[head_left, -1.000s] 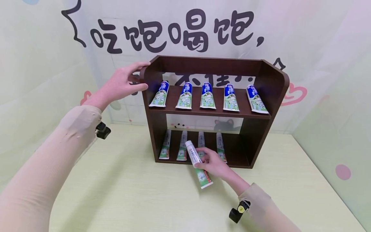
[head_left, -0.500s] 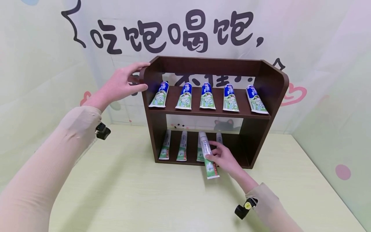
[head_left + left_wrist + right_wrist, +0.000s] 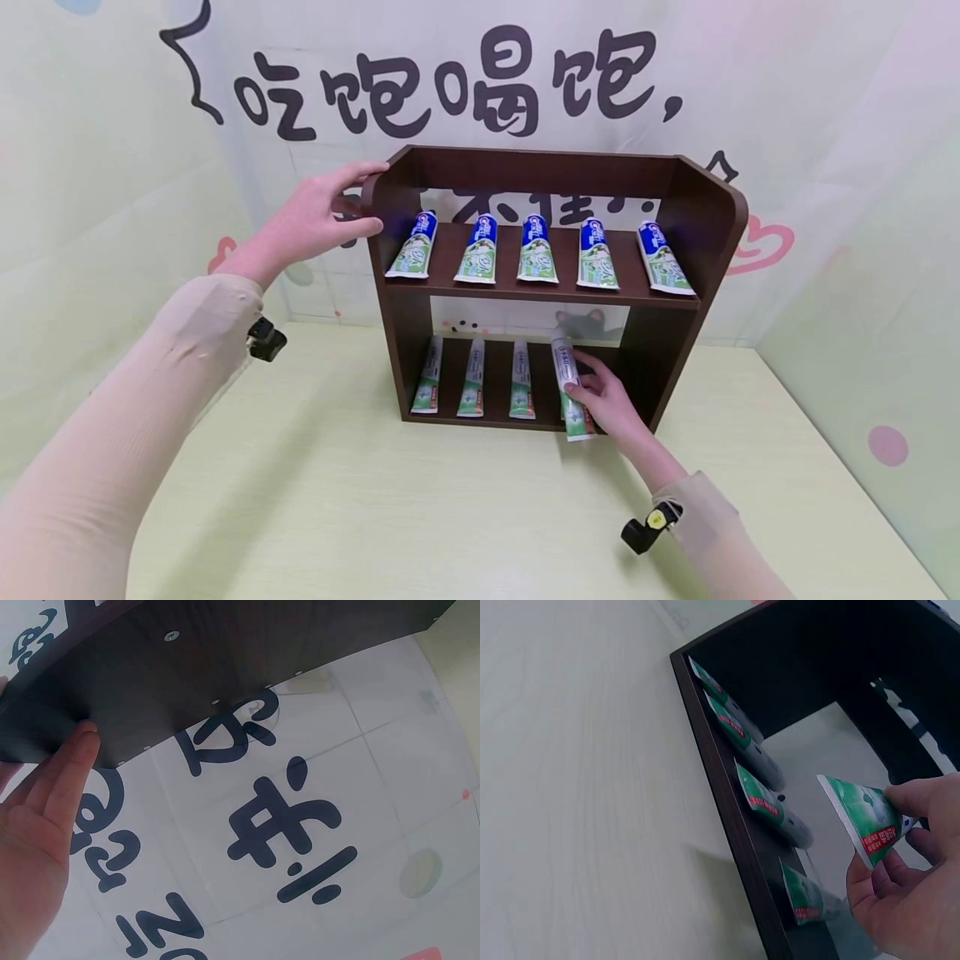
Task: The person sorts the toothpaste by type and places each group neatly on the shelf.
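A toothpaste tube (image 3: 572, 387), silver-white above and green below, is pinched between the thumb and fingers of my right hand (image 3: 609, 404). It is held tilted at the front of the lower shelf, partly covering another tube behind it. The right wrist view shows the held tube (image 3: 862, 817) above the row of lying tubes. My left hand (image 3: 318, 212) grips the left side panel of the dark brown rack (image 3: 547, 171), its thumb at the front edge. In the left wrist view, fingers (image 3: 71, 769) lie along the panel's outer face.
Several blue-and-green toothpaste tubes (image 3: 536, 248) lie in a row on the upper shelf. Along the lower shelf lie matching green tubes (image 3: 472, 379), the rightmost behind the held one. The rack stands on a pale table (image 3: 375, 517) before a printed wall cloth (image 3: 480, 83).
My right hand has carried the held tube rightward and up, from in front of the table's middle to the lower shelf's right part. My left hand has stayed on the rack.
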A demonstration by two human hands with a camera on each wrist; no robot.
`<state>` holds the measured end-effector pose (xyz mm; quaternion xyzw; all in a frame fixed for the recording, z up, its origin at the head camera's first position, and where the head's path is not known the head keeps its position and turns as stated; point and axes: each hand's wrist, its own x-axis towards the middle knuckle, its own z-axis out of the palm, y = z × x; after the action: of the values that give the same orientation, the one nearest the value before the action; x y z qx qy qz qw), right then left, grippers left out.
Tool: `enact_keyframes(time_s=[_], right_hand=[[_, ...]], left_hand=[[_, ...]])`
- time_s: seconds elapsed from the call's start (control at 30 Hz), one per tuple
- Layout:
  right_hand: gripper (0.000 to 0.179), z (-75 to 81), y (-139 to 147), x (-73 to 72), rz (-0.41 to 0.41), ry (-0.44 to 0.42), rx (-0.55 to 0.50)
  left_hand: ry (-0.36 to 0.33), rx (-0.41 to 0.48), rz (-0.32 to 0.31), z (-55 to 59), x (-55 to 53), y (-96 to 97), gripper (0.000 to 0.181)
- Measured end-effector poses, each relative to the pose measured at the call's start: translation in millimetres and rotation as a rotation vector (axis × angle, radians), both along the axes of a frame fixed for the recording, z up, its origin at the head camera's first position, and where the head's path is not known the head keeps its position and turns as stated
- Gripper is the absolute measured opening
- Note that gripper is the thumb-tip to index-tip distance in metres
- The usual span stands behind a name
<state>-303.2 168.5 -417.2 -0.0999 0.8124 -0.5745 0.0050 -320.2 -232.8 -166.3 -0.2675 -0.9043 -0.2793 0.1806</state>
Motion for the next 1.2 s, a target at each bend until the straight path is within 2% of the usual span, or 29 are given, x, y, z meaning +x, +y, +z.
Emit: enact_keyframes(time_s=[0.13,0.37,0.67,1.0,1.2], right_hand=[[0.061,-2.3,9,-3.6,-0.006,-0.027,-0.025],[0.063,-8.7,21,-7.7,0.029,-0.043,-0.113],[0.063,-11.3,31,-8.7,-0.013,-0.004,-0.087],[0.080,-21.4,42,-11.7,-0.033,-0.047,-0.127],[0.088,-26.9,47,-14.5,-0.003,-0.045,-0.174]], left_hand=[[-0.002,0.002,0.000,0.0,0.3,0.0,0.067],[0.004,-0.006,-0.002,-0.3,0.9,0.5,0.067],[-0.001,-0.001,-0.004,-0.2,1.1,0.4,0.066],[0.004,-0.006,-0.003,0.3,1.3,0.9,0.067],[0.004,-0.008,-0.002,0.8,1.2,0.7,0.067]])
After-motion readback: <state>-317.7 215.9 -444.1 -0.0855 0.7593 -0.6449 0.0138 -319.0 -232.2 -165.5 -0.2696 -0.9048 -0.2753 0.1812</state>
